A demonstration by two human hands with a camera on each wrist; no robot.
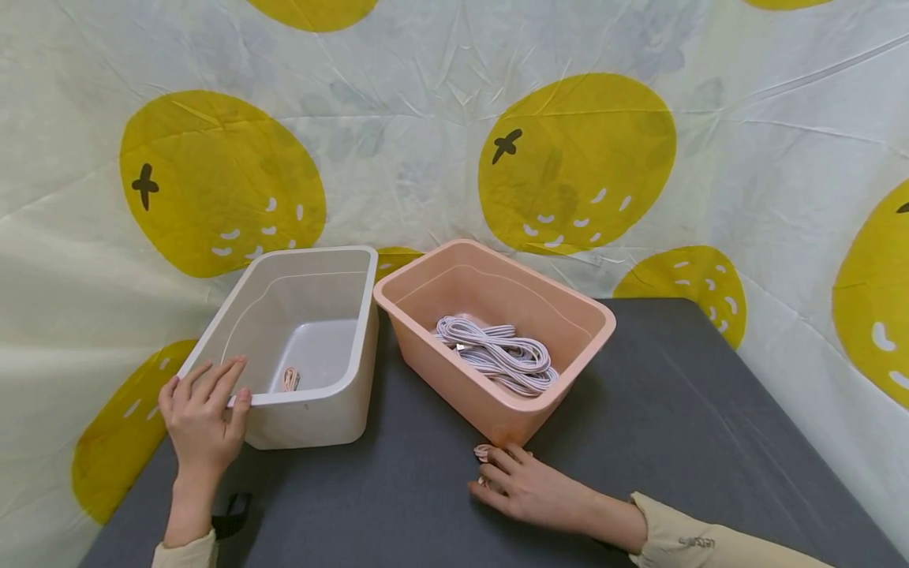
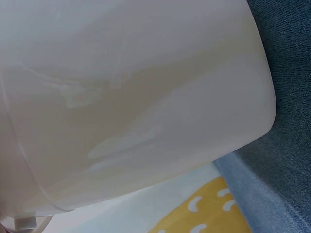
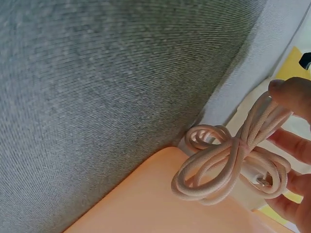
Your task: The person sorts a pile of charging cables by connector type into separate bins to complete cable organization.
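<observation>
In the head view my left hand (image 1: pixel 202 418) rests on the front left corner of a white bin (image 1: pixel 312 422), fingers reaching over the rim. The left wrist view is filled mostly by the bin's outer wall (image 2: pixel 146 107). A small pink cable coil lies inside that bin (image 1: pixel 290 379). My right hand (image 1: pixel 533 485) holds a bundled pale pink cable (image 3: pixel 233 155) between thumb and fingers, in front of the pink bin (image 1: pixel 454 386). This bundle is tied at its middle, and a metal plug shows among its loops. Seen from the head, the fingers mostly hide it.
Several coiled white cables (image 1: pixel 497 355) lie inside the pink bin. Both bins stand side by side on a dark grey cloth-covered table (image 1: pixel 675 410). Behind it hangs a pale curtain (image 1: pixel 412 142) with yellow fruit prints. A black strap lies beside the left wrist.
</observation>
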